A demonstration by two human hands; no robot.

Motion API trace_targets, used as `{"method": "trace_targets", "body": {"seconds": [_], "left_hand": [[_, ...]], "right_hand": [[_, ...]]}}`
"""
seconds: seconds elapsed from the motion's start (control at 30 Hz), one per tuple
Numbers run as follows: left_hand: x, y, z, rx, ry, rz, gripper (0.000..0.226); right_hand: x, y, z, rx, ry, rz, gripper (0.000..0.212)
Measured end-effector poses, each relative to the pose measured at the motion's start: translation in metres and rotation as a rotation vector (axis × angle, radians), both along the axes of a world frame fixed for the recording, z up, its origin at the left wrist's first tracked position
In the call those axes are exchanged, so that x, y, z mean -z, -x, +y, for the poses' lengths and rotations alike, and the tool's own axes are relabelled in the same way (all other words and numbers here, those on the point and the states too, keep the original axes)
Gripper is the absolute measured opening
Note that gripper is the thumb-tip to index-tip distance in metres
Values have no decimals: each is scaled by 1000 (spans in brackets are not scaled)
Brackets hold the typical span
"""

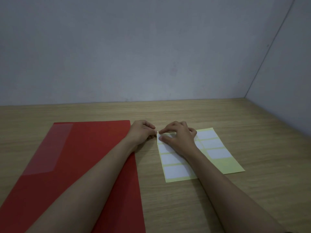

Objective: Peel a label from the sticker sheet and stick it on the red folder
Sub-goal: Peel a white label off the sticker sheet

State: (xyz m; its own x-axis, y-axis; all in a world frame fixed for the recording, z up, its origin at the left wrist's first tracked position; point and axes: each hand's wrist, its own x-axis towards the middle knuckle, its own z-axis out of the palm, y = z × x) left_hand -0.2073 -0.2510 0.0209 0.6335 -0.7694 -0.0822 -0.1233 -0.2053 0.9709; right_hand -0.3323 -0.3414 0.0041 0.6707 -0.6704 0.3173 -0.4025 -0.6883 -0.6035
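Note:
A red folder (pixel 87 158) lies flat on the left of the wooden table, with a clear pocket near its far left corner. Right of it lies a pale yellow sticker sheet (pixel 225 167) carrying several white labels. My left hand (pixel 141 132) rests at the folder's far right corner, its fingertips pinching the sheet's lifted far left corner (pixel 158 134). My right hand (pixel 180 137) lies over the far part of the sheet, thumb and forefinger meeting at that same raised corner. Whether a label is coming free there is too small to tell.
The wooden table (pixel 185 111) runs back to a grey wall, and a second wall closes the right side. My left forearm crosses the folder and my right forearm crosses the sheet's near edge.

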Motion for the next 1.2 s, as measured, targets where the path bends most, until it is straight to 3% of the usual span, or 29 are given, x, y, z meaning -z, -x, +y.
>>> {"method": "trace_targets", "body": {"seconds": [0.47, 0.87, 1.2], "left_hand": [[-1, -2, -2, -10, -31, 28, 23], [-1, 0, -3, -32, -35, 35, 27], [5, 0, 2, -16, 1, -26, 18]], "right_hand": [[6, -8, 1, -14, 140, -73, 10], [5, -6, 1, -36, 75, -68, 8], [7, -7, -2, -67, 76, -13, 6]]}}
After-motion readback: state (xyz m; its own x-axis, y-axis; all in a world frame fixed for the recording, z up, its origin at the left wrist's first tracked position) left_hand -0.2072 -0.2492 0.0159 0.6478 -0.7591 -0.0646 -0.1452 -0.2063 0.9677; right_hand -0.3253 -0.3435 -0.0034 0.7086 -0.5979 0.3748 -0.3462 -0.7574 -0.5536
